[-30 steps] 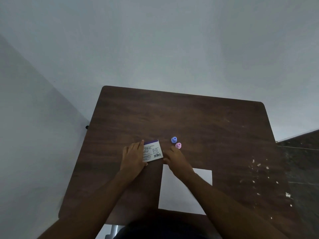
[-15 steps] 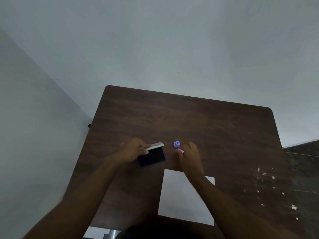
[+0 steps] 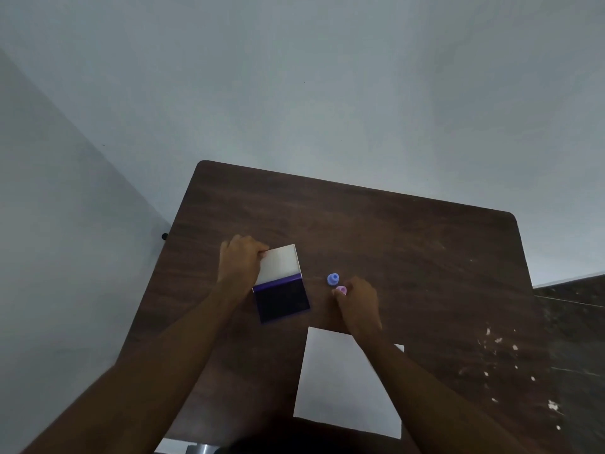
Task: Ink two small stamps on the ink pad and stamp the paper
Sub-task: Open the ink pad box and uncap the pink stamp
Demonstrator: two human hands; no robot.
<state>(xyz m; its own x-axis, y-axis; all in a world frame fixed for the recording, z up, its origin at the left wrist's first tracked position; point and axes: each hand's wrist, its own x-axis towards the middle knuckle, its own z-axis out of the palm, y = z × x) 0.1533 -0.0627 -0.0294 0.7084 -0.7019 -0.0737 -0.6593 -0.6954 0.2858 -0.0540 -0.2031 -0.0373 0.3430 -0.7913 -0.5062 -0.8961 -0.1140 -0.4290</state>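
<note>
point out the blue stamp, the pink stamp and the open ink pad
blue stamp [image 3: 333, 279], head view, on its round top
pink stamp [image 3: 341, 290], head view, on the visible top, beside the right hand's fingers
ink pad [image 3: 282, 301], head view, on the dark inked surface below the raised lid

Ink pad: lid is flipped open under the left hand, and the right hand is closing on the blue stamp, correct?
Not quite. The head view shows the ink pad open, its lid held back by the left hand, but the right hand is closing on the pink stamp. The blue stamp stands untouched just beyond it.
</note>
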